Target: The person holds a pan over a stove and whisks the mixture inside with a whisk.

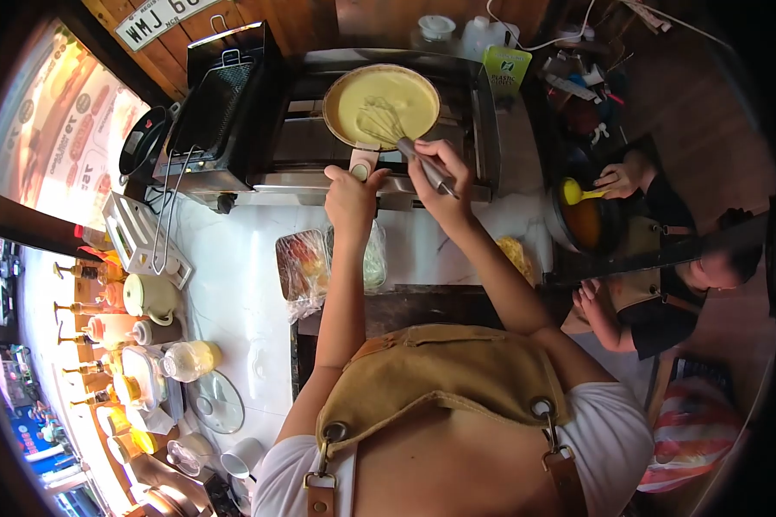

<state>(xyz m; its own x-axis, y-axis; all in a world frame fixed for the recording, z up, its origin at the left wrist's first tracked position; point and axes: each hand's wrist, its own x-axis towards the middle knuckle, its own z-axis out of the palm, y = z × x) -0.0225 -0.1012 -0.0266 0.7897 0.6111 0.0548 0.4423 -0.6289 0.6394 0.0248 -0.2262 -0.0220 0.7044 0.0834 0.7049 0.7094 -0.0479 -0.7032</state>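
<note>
A round pan (328, 96) with pale yellow liquid (414, 96) in it stands on the stove, at the top middle of the head view. My left hand (351, 196) is closed around the pan's handle (365, 158), its thumb out to the side. The metal whisk (408, 148) is gripped in my right hand (442, 177), its wires dipping into the liquid. Below my hands, a plastic-wrapped tray of reddish food (303, 263) lies on the white counter (233, 293), beside another wrapped container (375, 258).
A black grill (224, 99) stands left of the stove (284, 181). Bottles and jars (191, 360) line the counter's left side, near a glass lid (215, 402). At the right, a co-worker's hand (621, 177) holds a yellow ladle (575, 191) over a dark pot (560, 226).
</note>
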